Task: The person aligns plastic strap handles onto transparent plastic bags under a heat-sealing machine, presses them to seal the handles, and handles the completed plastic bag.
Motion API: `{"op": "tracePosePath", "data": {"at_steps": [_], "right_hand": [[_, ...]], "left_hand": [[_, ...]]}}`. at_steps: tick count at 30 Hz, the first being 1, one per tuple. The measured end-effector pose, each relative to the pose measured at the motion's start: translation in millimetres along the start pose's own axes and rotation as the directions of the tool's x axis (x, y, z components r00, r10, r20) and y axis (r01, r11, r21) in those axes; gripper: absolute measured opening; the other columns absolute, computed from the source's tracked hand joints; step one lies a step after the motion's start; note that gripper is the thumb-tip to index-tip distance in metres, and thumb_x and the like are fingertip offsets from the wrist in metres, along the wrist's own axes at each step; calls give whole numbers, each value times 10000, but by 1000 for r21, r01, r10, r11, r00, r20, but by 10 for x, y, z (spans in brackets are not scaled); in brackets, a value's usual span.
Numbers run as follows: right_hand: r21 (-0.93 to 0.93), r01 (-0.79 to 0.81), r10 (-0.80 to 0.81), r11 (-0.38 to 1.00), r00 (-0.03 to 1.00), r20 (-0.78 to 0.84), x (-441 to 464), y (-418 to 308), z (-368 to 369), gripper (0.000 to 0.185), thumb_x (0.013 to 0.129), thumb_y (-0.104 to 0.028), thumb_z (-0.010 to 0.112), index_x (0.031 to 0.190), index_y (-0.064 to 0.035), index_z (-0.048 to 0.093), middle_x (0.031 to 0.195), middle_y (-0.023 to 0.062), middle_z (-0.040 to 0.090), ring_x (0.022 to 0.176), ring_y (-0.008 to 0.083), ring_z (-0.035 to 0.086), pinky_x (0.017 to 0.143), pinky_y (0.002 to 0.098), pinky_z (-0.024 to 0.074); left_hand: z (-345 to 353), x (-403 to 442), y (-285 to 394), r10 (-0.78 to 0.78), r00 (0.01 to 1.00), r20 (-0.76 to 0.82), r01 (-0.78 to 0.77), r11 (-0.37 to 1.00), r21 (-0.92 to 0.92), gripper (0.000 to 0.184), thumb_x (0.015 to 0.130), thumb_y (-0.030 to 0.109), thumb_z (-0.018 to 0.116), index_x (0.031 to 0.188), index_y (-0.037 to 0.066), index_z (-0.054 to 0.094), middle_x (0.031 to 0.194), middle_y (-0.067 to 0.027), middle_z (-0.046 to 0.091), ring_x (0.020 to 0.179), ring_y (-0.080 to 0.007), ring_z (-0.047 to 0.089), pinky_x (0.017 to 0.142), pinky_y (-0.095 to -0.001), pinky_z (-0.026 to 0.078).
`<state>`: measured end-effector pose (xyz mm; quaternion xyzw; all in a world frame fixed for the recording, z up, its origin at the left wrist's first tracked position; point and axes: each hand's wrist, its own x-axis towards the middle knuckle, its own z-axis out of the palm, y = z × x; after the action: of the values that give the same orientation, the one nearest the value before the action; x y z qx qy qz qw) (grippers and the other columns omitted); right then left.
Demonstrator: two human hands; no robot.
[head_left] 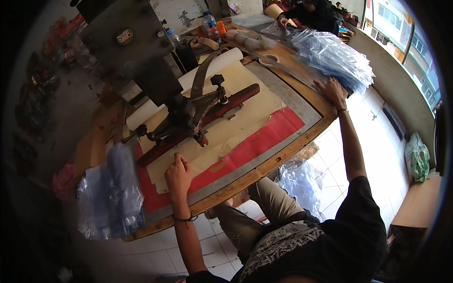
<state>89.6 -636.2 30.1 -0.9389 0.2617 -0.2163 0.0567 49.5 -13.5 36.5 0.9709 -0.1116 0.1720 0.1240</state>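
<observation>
My left hand (178,177) is closed at the front edge of a yellowish sheet (245,129), just in front of a press head (188,113) with a long dark red bar (222,111). Whatever its curled fingers may hold is hidden. Under the yellowish sheet lies a red sheet (264,144), showing along the front of the work table (240,185). My right hand (332,92) rests with spread fingers on the table's right corner, beside a pile of clear plastic pieces (330,54).
Another stack of clear plastic (111,193) hangs over the left table edge. A pale roll (226,59) lies behind the press. A tape roll (269,60) and bottles (210,21) are farther back. Another person's hand (283,21) touches plastic at the far side.
</observation>
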Motion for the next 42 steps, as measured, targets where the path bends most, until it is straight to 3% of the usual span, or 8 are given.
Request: {"op": "tracePosePath", "data": {"at_steps": [5, 8, 11, 15, 30, 33, 39, 42], "right_hand": [[-50, -15, 15, 999, 1000, -4, 18, -206, -45, 994, 839, -744, 510, 1168, 194, 539, 1284, 391, 498, 1277, 433, 462, 1086, 468, 359], [-43, -31, 37, 999, 989, 145, 103, -234, -47, 952, 860, -718, 503, 1210, 167, 529, 1321, 368, 487, 1286, 427, 458, 1099, 461, 351], [-23, -24, 23, 999, 999, -29, 99, -129, 265, 902, 895, -684, 470, 1289, 126, 500, 1369, 342, 466, 1324, 421, 428, 1124, 448, 327], [-48, -48, 51, 998, 998, 47, -13, -222, 220, 808, 963, -582, 419, 1393, 102, 397, 1462, 312, 378, 1406, 397, 327, 1173, 423, 258], [-60, 100, -101, 993, 995, -13, -301, -229, 147, 478, 998, -361, 447, 1268, 23, 536, 1311, 215, 552, 1233, 352, 525, 1021, 431, 444], [-48, 99, -94, 994, 991, 95, -340, -244, 36, 451, 1000, -322, 435, 1264, 28, 537, 1310, 215, 551, 1217, 345, 538, 998, 428, 462], [-57, 160, -159, 985, 987, 27, -327, -86, 209, 477, 1022, -327, 396, 1339, 15, 498, 1365, 235, 525, 1249, 342, 527, 1028, 426, 437], [210, 162, -192, 964, 973, 128, -355, -16, -230, 431, 1021, -311, 423, 1323, -25, 538, 1323, 213, 572, 1199, 353, 568, 1003, 421, 456]], "left_hand": [[-4, 6, -3, 0, 1000, -12, 0, 1000, 5, 94, 914, 140, 522, 978, 84, 483, 752, -193, 669, 724, -395, 667, 657, -510, 516], [9, 6, -22, 12, 1000, -19, -13, 999, -38, 92, 912, 134, 525, 977, 81, 486, 752, -194, 667, 724, -398, 666, 656, -511, 514], [5, 12, -17, 25, 1000, -18, -25, 1000, 2, 95, 911, 126, 526, 982, 77, 486, 739, -190, 661, 715, -399, 662, 649, -513, 509], [1, 13, -15, 21, 1000, -5, -21, 1000, -5, 98, 911, 122, 526, 983, 71, 483, 715, -185, 648, 710, -398, 659, 642, -517, 499], [-29, -34, 23, -15, 1000, 10, 16, 999, -46, 117, 919, 141, 511, 1008, 65, 513, 813, -201, 676, 801, -422, 652, 717, -528, 486], [-23, -36, 16, 11, 1000, -5, -11, 999, -40, 94, 922, 132, 512, 981, 61, 490, 773, -199, 663, 761, -407, 658, 665, -515, 502], [-12, -48, -1, 25, 999, -27, -27, 999, -45, 87, 918, 123, 520, 979, 66, 497, 762, -188, 663, 749, -399, 658, 660, -508, 502], [-5, -45, -2, -2, 1000, -3, 2, 999, -33, 94, 909, 112, 528, 981, 66, 491, 771, -186, 663, 745, -393, 659, 651, -501, 502]]}}
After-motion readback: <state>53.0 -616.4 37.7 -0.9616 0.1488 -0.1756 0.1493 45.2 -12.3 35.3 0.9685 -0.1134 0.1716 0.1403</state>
